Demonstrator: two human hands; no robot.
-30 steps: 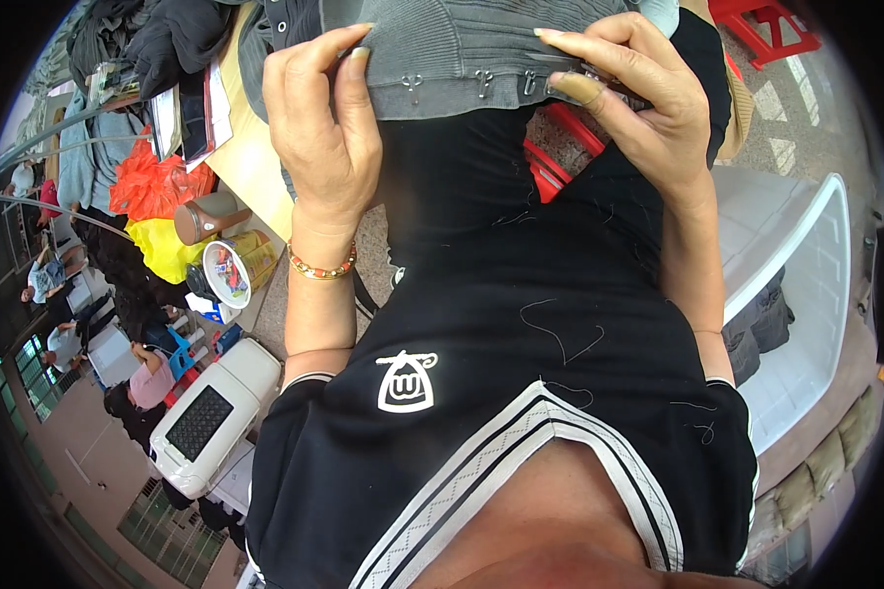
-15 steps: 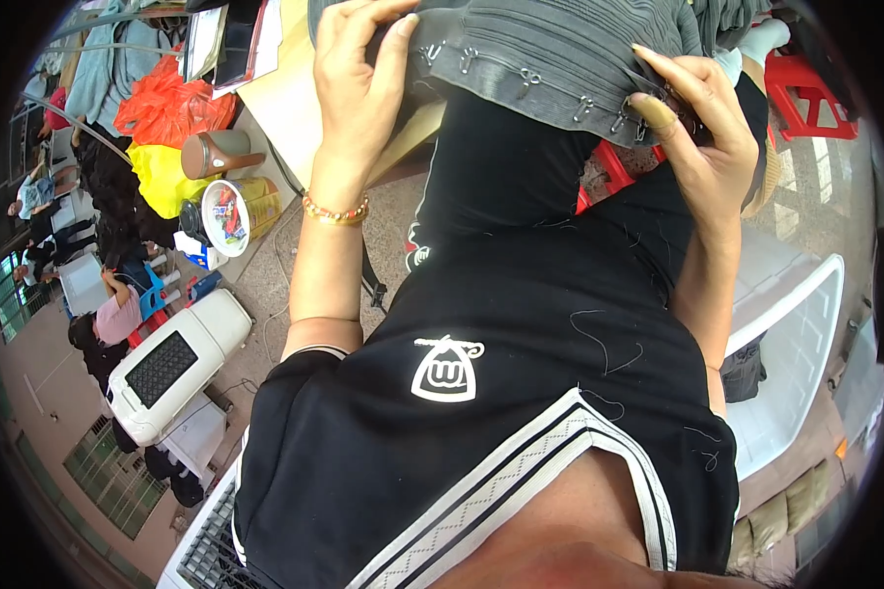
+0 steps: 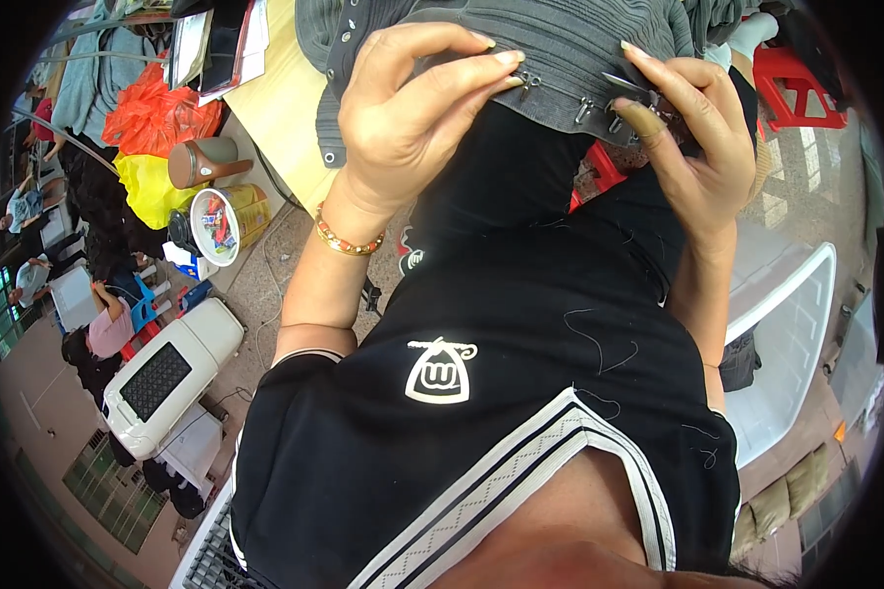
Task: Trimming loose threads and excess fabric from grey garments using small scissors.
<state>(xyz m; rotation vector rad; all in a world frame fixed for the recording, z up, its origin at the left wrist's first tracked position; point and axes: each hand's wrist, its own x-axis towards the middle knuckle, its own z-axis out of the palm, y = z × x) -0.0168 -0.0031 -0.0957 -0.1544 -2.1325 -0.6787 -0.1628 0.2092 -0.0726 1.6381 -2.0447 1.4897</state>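
A grey ribbed garment (image 3: 580, 39) lies across my lap at the top of the head view, with metal hooks (image 3: 584, 108) in a row along its near edge. My left hand (image 3: 413, 108) is over the garment, thumb and fingertips pinched together beside one hook. Whatever lies between those fingertips is too small to make out. In my right hand (image 3: 697, 137) are small thread snips (image 3: 627, 84), their pointed blade toward the hooked edge. The snips' body is mostly hidden by the fingers. A tan cover wraps my right thumb.
At left stand a brown cup (image 3: 201, 162), a tub of small coloured pieces (image 3: 214, 226), and red (image 3: 157, 113) and yellow (image 3: 157, 187) plastic bags. A red stool (image 3: 796, 93) and a translucent bin (image 3: 786, 353) are on the right. Other people sit at far left.
My left hand has moved right along the garment's edge, its fingers now pinched near a hook. The snips' blade shows more clearly in my right hand, which has hardly moved.
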